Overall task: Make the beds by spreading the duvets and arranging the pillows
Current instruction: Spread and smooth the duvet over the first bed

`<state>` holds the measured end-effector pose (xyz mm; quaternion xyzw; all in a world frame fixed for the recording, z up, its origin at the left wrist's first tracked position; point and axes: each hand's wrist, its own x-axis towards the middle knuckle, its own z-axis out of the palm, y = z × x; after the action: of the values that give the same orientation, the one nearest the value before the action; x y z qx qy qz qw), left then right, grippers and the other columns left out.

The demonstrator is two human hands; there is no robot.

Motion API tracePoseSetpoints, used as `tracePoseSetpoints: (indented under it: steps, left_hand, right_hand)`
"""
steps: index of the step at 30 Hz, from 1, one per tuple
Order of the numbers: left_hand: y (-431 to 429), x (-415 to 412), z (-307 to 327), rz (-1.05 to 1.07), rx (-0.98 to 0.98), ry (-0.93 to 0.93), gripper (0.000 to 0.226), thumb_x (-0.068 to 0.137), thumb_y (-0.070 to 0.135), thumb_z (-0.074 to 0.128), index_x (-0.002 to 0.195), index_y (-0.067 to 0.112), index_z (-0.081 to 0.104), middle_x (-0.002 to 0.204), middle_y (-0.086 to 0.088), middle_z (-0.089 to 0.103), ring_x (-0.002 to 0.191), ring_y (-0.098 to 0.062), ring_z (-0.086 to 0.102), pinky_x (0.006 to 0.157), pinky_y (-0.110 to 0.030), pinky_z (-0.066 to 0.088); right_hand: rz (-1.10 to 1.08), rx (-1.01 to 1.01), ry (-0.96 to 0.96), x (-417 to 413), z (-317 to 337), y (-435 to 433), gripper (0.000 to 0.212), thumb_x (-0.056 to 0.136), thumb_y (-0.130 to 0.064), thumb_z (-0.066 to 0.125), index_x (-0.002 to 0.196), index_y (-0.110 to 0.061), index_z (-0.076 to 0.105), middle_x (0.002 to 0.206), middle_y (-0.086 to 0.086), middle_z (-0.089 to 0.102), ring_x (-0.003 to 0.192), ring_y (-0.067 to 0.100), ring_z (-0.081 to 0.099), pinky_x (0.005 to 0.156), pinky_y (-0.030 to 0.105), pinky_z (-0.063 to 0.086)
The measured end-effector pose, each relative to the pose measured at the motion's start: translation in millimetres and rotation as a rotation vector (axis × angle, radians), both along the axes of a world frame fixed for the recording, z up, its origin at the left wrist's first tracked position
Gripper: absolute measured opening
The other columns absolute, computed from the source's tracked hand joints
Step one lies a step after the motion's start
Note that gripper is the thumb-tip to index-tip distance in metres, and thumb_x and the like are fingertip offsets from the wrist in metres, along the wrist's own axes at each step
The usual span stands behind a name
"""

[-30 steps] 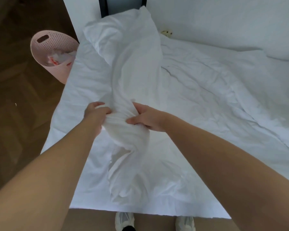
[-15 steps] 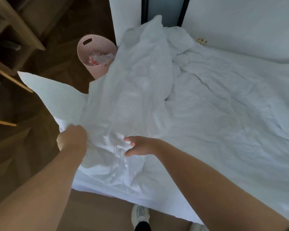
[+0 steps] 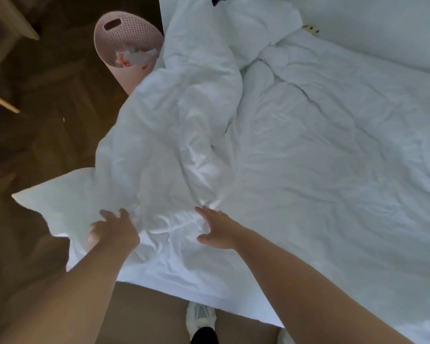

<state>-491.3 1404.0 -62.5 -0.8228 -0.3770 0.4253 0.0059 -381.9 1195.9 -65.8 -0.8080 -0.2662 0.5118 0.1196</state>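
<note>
White cotton, heavily creased: the white crumpled duvet (image 3: 184, 135) lies heaped along the left side of the white-sheeted bed (image 3: 333, 194). Its bunched ridge runs lengthwise, from just ahead of the hands toward the far left corner. There it sits beside the pink perforated plastic basket (image 3: 124, 38) on the dark herringbone wood floor (image 3: 47, 108). One loose corner spills off the near left edge, over the floor.

Left hand (image 3: 114, 230): fingers splayed, laid on the fabric at the root of that overhanging corner. No pinch visible, though the thumb side is partly lost in the cloth. Right hand (image 3: 216, 227): fingers spread, tips touching the near end of the ridge. Hands well apart, neither gripping. Both arms reach forward, nearly straight.

Judgement: spreading step, early. The right half of the bed looks uncovered, though white on white makes that hard to tell. The mass sits ahead and left, so the pull should go rightward, across the ridge's long axis. Right hand is nearer the ridge; left is nearer the stray corner. A plump white pillow (image 3: 258, 28) sits at the far end, not yet arranged.
</note>
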Motion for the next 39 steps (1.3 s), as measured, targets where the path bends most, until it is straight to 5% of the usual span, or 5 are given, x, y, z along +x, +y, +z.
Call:
tracePoseSetpoints:
  steps: [4,9,17,28,39]
  left_hand:
    - [-57,45,7,-0.162,-0.106,-0.185,0.080,0.095,0.031,0.044,0.153,0.020,-0.009,0.160,-0.013,-0.006,0.139,-0.034,0.026,0.103,-0.041,0.038]
    - [-162,96,30,-0.443,-0.220,-0.317,0.080,0.092,0.027,0.048,0.154,0.018,-0.002,0.161,-0.012,-0.001,0.138,-0.032,0.029,0.100,-0.040,0.039]
    - [-378,130,18,-0.765,-0.366,-0.271,0.073,0.095,0.024,0.049,0.153,0.016,0.007,0.161,-0.010,0.001,0.142,-0.030,0.023,0.106,-0.042,0.035]
    - [-740,181,1,-0.957,-0.486,-0.226,0.063,0.093,0.025,0.052,0.147,0.016,0.022,0.159,-0.009,0.013,0.139,-0.027,0.030,0.101,-0.039,0.038]
    - [-893,242,50,-1.081,-0.512,-0.265,0.053,0.091,0.032,0.052,0.139,0.016,0.033,0.143,-0.005,0.034,0.125,-0.025,0.043,0.092,-0.036,0.042]
  right_hand:
    - [-0.032,-0.009,-0.096,9,3,-40,0.081,0.093,-0.042,0.056,0.154,-0.039,0.003,0.163,-0.006,-0.005,0.150,0.026,-0.001,0.117,0.056,0.017]
    - [-0.099,-0.118,-0.169,39,16,-140,0.079,0.094,-0.049,0.054,0.154,-0.040,0.002,0.163,-0.006,-0.005,0.150,0.027,-0.001,0.116,0.058,0.014]
    - [-0.310,-0.284,-0.196,60,16,-387,0.079,0.094,-0.048,0.053,0.153,-0.041,0.001,0.164,-0.006,-0.003,0.150,0.027,0.000,0.115,0.057,0.017]
    - [-0.515,-0.426,-0.202,85,14,-772,0.075,0.097,-0.046,0.049,0.154,-0.038,0.001,0.164,-0.004,-0.002,0.150,0.026,0.001,0.115,0.056,0.021]
    - [-0.807,-0.470,-0.253,95,61,-966,0.071,0.096,-0.042,0.050,0.154,-0.030,0.010,0.160,0.000,0.018,0.146,0.024,0.020,0.115,0.048,0.027]
